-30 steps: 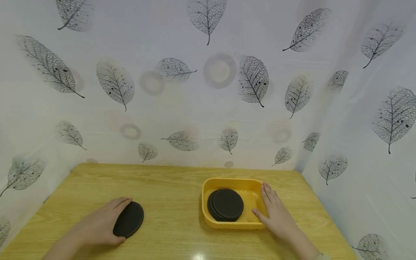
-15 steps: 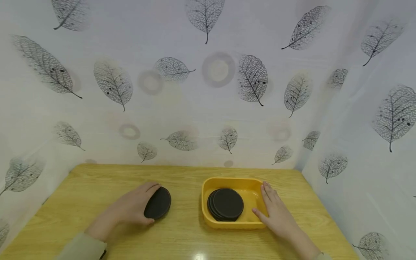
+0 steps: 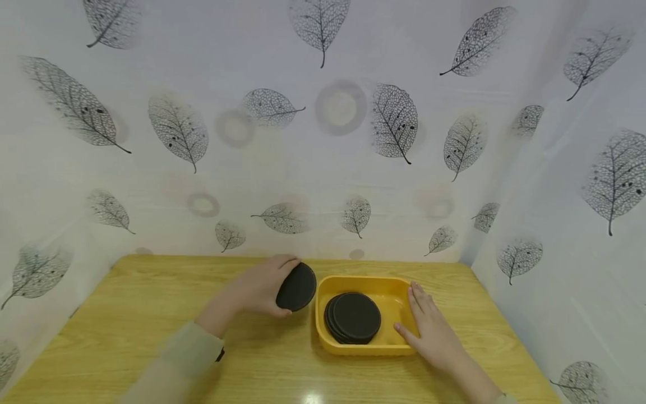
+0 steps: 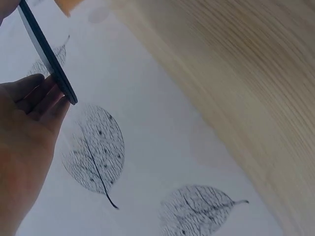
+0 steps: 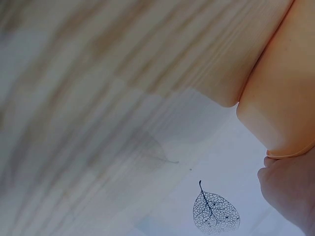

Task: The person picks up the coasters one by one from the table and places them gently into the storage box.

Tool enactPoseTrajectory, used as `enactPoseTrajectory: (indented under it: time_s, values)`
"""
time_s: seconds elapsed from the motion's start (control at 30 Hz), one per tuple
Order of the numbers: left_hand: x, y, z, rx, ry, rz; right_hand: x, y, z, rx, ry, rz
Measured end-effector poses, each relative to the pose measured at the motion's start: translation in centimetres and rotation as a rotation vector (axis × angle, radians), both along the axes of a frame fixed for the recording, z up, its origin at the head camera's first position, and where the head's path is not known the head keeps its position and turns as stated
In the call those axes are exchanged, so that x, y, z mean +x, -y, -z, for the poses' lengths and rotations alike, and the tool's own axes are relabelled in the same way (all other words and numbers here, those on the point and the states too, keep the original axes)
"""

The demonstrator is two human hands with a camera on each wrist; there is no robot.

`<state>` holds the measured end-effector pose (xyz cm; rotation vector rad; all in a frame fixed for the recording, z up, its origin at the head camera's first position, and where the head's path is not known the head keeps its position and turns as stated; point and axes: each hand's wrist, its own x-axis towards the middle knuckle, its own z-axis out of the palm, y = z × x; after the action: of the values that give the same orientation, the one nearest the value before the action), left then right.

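Observation:
My left hand (image 3: 262, 286) holds a thin black round coaster (image 3: 296, 287) by its edge, thumb at the near side and fingers at the far side. The coaster is tilted above the table, just left of a yellow plastic bin (image 3: 368, 350). Seen edge-on, the same coaster (image 4: 49, 54) spans the gap between thumb and fingers in the left wrist view. Inside the bin, at its left, lies a stack of black coasters (image 3: 356, 316). My right hand (image 3: 436, 334) rests on the bin's right rim with fingers extended. Only part of that hand (image 5: 290, 191) shows in the right wrist view.
Everything stands on a wood-grain table (image 3: 187, 292). White cloth (image 3: 262, 168) printed with grey leaves hangs behind the table and along its sides. The right part of the bin's floor shows bare beside the stack.
My left hand has carried the coaster rightward and away from me, from the table's left side to beside the bin. The right hand, bin and stacked coasters have stayed put.

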<state>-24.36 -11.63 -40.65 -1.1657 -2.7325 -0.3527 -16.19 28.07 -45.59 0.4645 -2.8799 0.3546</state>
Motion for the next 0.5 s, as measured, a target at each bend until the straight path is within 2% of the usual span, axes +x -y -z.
enactPoseTrajectory:
  time_s: [0.2, 0.37, 0.5]
  values:
    - [-0.3, -4.3, -0.5, -0.058, -0.014, 0.067, 0.0, -0.1, 0.2, 0.002, 0.003, 0.005]
    - [-0.4, -8.0, -0.1, -0.082, -0.010, 0.140, 0.0, 0.0, 0.3, -0.005, 0.018, 0.013]
    - [-0.4, -10.2, 0.4, -0.110, 0.020, 0.167, -0.1, 0.0, 0.1, -0.004, 0.019, 0.012]
